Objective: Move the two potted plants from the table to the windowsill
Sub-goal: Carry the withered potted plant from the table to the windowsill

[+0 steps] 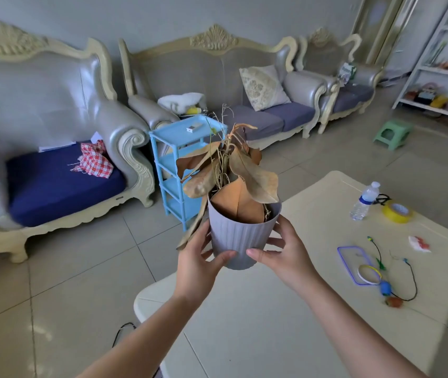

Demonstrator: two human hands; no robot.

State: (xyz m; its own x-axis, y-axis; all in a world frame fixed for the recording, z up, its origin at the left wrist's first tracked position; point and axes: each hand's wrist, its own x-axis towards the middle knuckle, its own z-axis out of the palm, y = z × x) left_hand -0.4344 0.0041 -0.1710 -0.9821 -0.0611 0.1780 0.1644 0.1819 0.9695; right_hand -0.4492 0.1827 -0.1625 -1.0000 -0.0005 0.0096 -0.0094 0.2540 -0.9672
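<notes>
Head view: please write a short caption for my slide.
Left hand and right hand hold a grey pot of dried plant above the table.

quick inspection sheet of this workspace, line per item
surface: cream table, partly cluttered
job's things: grey pot of dried plant held up off the table; second plant and windowsill not in view
clutter: water bottle, yellow tape roll, purple frame
grippers: left hand and right hand grip the pot's sides
cables: black cord on table; another on floor
surroundings: sofas, blue shelf, green stool
</notes>
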